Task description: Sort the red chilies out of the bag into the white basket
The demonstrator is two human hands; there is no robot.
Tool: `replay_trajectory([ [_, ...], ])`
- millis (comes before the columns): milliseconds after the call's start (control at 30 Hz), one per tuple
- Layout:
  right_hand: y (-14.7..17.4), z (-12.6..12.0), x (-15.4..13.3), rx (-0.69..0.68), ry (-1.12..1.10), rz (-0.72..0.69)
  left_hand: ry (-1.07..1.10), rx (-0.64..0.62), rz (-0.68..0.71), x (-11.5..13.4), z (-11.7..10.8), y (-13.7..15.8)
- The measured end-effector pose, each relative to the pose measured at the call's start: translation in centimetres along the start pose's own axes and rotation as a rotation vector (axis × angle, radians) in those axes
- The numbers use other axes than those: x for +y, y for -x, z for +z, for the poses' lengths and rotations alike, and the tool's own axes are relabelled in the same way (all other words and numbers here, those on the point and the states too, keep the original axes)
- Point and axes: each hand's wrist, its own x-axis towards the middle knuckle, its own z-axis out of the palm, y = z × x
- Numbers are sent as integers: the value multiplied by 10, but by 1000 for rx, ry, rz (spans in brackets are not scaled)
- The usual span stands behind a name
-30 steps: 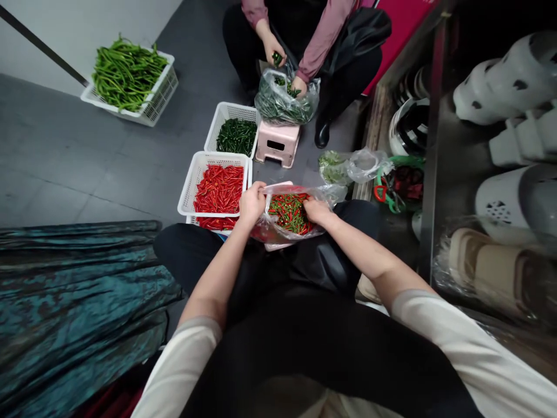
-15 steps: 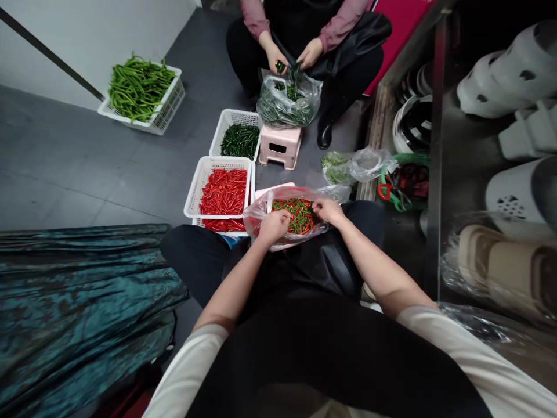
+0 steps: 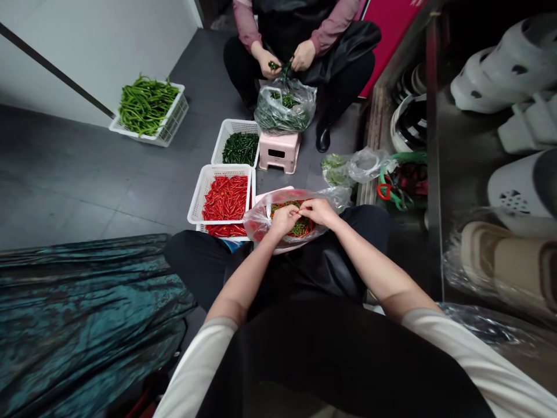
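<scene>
Both my hands are over an open clear plastic bag between my knees, which holds red chilies with green stems. My left hand is closed in a pinch, and my right hand pinches too. Their fingertips meet above the chilies; what lies between them is too small to make out. To the left, a white basket of red chilies rests on another basket with more red chilies.
Across from me a person's hands work with green chilies over a plastic bag on a pink stool. A basket of dark green chilies and a basket of long green peppers stand left. Shelving borders the right.
My right hand has moved left and my left hand slightly right, so the fingertips now meet. The other person's hands have come closer together. The view has shifted slightly.
</scene>
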Motion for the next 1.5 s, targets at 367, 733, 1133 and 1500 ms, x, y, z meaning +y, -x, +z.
replay_trajectory([
  [367, 14, 53, 3, -43, -177, -46, 881, 127, -477, 0, -16, 20],
  [733, 4, 47, -15, -104, -457, 49, 748, 4, -570, -6, -29, 20],
  [1133, 12, 42, -23, -219, -1027, 184, 579, -258, -287, -11, -24, 37],
  [1500, 31, 57, -26, -135, -165, -186, 747, -98, -481, -9, -26, 32],
])
